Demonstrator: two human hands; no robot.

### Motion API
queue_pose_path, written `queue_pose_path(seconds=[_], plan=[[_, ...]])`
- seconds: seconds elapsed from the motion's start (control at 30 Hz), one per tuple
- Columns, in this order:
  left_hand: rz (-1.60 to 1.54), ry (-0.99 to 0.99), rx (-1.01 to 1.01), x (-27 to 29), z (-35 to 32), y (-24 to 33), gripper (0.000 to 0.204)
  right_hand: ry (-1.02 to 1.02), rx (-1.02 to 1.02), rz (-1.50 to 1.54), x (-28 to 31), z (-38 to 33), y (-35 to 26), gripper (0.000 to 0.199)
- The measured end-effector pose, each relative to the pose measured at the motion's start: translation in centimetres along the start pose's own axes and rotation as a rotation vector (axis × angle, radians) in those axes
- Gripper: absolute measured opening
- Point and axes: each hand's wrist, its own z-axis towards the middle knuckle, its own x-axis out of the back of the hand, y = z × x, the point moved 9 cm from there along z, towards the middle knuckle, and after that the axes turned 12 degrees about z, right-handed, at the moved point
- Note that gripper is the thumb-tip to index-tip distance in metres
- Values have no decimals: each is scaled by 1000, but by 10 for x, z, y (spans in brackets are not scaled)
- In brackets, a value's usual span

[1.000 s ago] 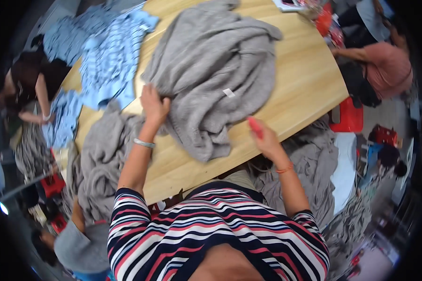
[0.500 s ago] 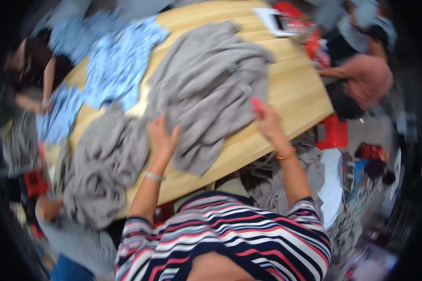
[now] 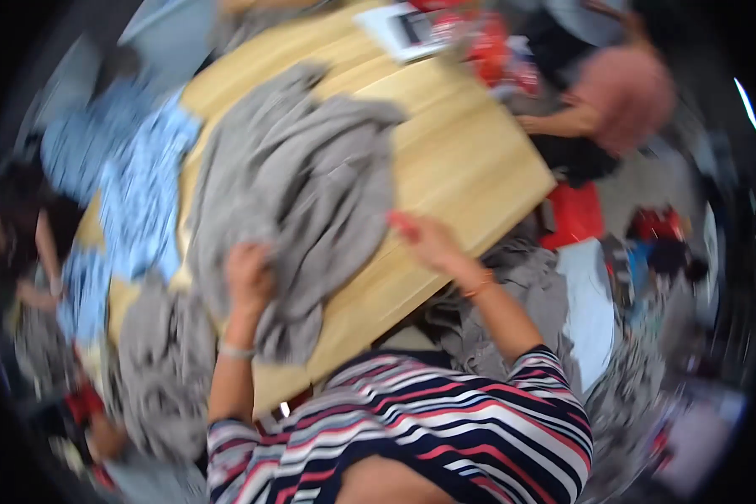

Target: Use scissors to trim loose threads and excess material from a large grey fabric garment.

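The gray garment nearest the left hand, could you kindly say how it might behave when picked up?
The gray garment would probably hang floppy, since it lies in soft folds. If raised only near the left hand, it may sag, as most of its bulk spreads beyond that hand. It seems unlikely to roll, lying rumpled and spread on the wooden table.
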Motion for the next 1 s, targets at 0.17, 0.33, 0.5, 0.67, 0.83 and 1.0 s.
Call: queue_pose_path(seconds=[0.17,0.33,0.5,0.67,0.83,1.0], plan=[[117,-465,-29,-77,-47,53,23,54,128,-77,47,18,41,35],[51,-493,66,-74,-41,55,22,-75,166,-132,33,30,36,35],[-19,-363,162,-41,-12,37,29,-114,145,-91,28,35,37,37],[104,187,264,74,72,-28,34,-92,144,-64,34,38,30,38],[497,171,227,98,65,-86,22,-54,143,24,27,46,15,38],[299,-94,271,33,14,-118,22,-84,205,-98,3,44,-8,37]])
